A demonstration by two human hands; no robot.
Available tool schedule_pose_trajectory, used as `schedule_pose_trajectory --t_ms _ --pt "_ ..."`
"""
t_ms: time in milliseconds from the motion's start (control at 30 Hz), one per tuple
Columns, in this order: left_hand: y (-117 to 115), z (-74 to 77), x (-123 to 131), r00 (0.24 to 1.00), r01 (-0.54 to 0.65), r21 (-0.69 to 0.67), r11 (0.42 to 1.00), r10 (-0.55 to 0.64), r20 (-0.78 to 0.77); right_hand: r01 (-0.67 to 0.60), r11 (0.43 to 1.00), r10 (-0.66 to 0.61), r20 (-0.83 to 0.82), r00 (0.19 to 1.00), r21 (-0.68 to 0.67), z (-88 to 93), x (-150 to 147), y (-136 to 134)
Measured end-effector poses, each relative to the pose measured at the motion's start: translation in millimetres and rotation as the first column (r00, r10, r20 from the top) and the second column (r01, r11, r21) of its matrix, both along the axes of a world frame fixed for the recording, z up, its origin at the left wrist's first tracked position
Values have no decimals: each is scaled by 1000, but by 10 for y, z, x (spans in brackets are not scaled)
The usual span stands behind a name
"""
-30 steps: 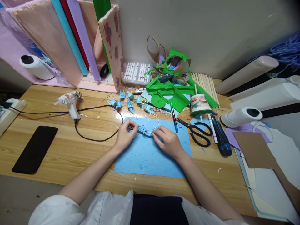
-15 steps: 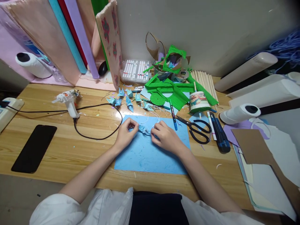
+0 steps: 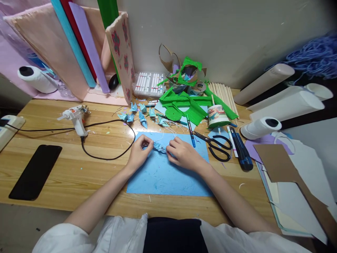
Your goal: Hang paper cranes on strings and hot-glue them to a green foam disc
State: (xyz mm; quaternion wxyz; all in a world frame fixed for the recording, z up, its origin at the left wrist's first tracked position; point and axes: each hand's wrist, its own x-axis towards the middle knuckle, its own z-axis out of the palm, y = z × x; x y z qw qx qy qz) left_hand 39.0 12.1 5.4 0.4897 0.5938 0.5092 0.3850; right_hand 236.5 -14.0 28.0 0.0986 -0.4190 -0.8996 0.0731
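Observation:
A small blue folded paper piece with dark swirl markings (image 3: 158, 146) is held above a light blue sheet (image 3: 168, 179). My left hand (image 3: 140, 150) pinches its left end between thumb and forefinger. At its right end the fingers of my right hand (image 3: 183, 153) are closed, partly hiding it. White thread (image 3: 168, 130) loops on the table just beyond the paper piece. Several similar blue folded paper pieces (image 3: 143, 120) lie behind the sheet. A blue marker (image 3: 191, 131) and black-handled scissors (image 3: 217, 144) rest to the right of my right hand.
A white glue gun (image 3: 76, 119) with a looping black cord and a black phone (image 3: 36, 172) lie on the left. Green crepe paper scraps (image 3: 184, 102), a marker box (image 3: 149, 84) and wooden sticks (image 3: 223, 94) are at the back. A utility knife (image 3: 243, 151) and cardboard (image 3: 276, 161) sit right.
The camera view has shifted slightly. Both hands stay over the blue sheet with the folded paper piece between them, and a little more of its patterned surface shows now.

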Motion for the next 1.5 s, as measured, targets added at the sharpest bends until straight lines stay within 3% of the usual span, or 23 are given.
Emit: schedule_pose_trajectory --t_ms 233,400,467,567,733,867,967,1167,1500 --pt "84 83 60 1000 2 -80 997 0 29 192 979 -200 -163 966 -66 164 166 -55" --pt "159 135 221 997 41 -72 997 -36 64 446 889 -447 -403 799 -103 237 528 19" --pt "159 119 283 997 54 -62 997 -51 61 485 868 -479 -444 757 -110 228 603 140" --pt "131 61 322 995 79 -75 994 -73 73 395 911 -403 -455 794 -118 178 513 387" --pt "93 -8 238 991 73 -81 994 -63 119 245 953 -293 -345 891 -176 40 22 726" --pt "105 -17 149 991 25 -72 997 -15 132 327 943 -331 -105 938 -54 -29 -230 803" --pt "108 -16 123 990 11 -75 997 -1 139 431 902 -430 -25 903 38 -60 -311 815" --pt "57 -19 101 989 21 -76 997 -10 145 434 891 -439 15 898 132 -153 -443 908" --pt "50 -70 77 988 -8 -68 998 18 156 243 955 -268 145 953 168 -113 -428 1046"
